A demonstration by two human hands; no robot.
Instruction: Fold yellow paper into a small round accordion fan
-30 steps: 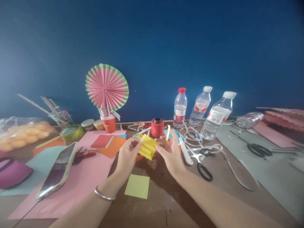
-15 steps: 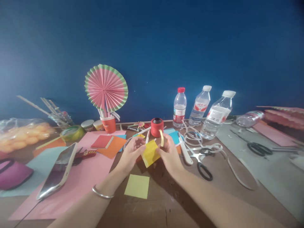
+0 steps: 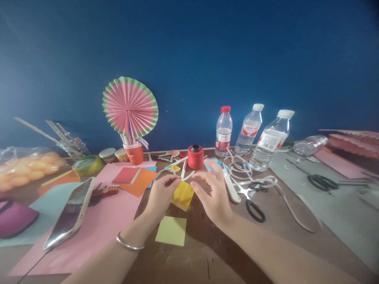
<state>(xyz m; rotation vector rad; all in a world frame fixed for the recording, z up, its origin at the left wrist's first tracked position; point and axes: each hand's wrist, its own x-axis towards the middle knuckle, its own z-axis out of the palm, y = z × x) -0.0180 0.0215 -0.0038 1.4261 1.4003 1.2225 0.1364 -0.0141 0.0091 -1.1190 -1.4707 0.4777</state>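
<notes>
My left hand pinches the upper left corner of a small yellow sheet of paper between thumb and fingers. My right hand is off the sheet, just to its right, with thumb and fingers apart and slightly blurred. A pale yellow-green square of paper lies flat on the brown table below the held sheet. Behind the hands stands a red cylinder with a dark top.
Scissors, white strips and a white-handled tool lie right. Water bottles stand at the back. A pink and green paper fan rises from a red cup. A phone lies left on pink paper.
My right hand has let go of the yellow sheet, and its fingers have spread. The narrow pale strip beside the right fingers no longer shows there. My left hand still holds the sheet.
</notes>
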